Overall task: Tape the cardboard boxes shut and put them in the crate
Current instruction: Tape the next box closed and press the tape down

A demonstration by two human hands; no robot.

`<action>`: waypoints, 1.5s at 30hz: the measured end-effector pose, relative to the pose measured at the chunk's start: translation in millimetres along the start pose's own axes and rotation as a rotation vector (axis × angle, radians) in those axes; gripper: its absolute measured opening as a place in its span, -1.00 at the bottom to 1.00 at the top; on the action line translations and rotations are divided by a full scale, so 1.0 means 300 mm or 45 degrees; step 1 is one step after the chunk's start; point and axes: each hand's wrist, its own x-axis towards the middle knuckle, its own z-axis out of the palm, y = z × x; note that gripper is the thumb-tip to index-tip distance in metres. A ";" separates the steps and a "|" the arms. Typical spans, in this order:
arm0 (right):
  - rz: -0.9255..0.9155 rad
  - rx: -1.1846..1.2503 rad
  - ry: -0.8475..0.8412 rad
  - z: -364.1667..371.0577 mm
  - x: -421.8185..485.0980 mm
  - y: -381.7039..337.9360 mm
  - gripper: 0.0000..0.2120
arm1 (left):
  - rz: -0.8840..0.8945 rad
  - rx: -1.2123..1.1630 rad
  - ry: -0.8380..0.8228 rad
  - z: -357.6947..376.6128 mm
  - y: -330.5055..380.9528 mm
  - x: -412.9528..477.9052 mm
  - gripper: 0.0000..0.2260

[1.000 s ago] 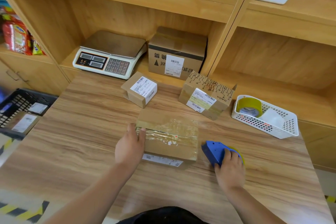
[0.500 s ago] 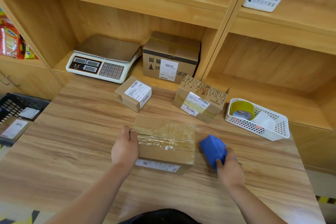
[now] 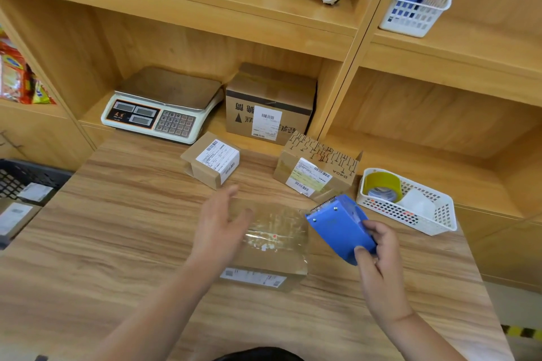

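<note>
**Layout of the packing table.** A front box lies at the centre, near the table's front edge. The left hand is over its left part (contact cannot be told, the hand being blurred). The right hand, to the right of the box, holds a tape dispenser over the box's right end. Behind these, a left rear box and a right rear box stand apart, side by side. A basket at the table's right rear holds a tape roll. In the shelf behind the table, a scale sits just left of a shelf box. A crate lies beyond the table's left edge.
</note>
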 end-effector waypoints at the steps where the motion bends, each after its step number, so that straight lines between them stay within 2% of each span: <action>1: -0.059 0.009 0.007 0.004 -0.007 -0.009 -0.61 | 0.076 -0.015 -0.100 0.003 0.034 -0.009 -0.55; 3: -0.165 0.024 0.015 0.013 -0.017 -0.031 -0.60 | 0.201 -0.022 -0.236 0.009 0.084 -0.024 -0.53; 8: -0.343 0.029 0.020 0.029 -0.037 -0.042 -0.59 | 0.349 0.037 -0.347 0.004 0.136 -0.028 -0.46; 14: -0.476 0.028 0.003 0.052 -0.050 -0.078 -0.56 | 0.185 -0.071 -0.642 -0.018 0.153 -0.003 -0.46; 18: -0.577 -0.037 -0.004 0.055 -0.046 -0.097 -0.54 | 0.114 -0.094 -0.716 -0.035 0.156 0.006 -0.55; 21: -0.610 -0.056 -0.014 0.060 -0.044 -0.107 -0.54 | 0.112 -0.071 -0.700 -0.056 0.157 0.010 -0.64; 24: -0.607 -0.061 -0.026 0.064 -0.045 -0.109 -0.53 | 0.120 -0.052 -0.592 -0.072 0.146 0.012 -0.73; 28: -0.607 -0.113 -0.053 0.069 -0.043 -0.120 -0.56 | 0.101 -0.203 -0.465 -0.082 0.128 0.007 -0.96; 35: -0.629 -0.329 -0.221 0.090 -0.016 -0.155 -0.72 | -0.001 -0.259 -0.256 -0.089 0.104 0.009 -0.93; 36: -0.652 -0.396 -0.247 0.092 -0.007 -0.162 -0.69 | -0.014 -0.251 -0.237 -0.091 0.102 0.011 -0.92; 40: -0.723 -0.740 -0.360 0.107 0.028 -0.177 -0.33 | -0.047 -0.203 -0.167 -0.100 0.092 0.019 -0.88; 42: -0.763 -0.884 -0.394 0.118 0.041 -0.178 -0.29 | -0.048 -0.171 -0.154 -0.104 0.086 0.024 -0.86; 45: -0.846 -0.952 -0.406 0.118 0.065 -0.175 -0.34 | -0.057 -0.163 -0.164 -0.110 0.075 0.030 -0.86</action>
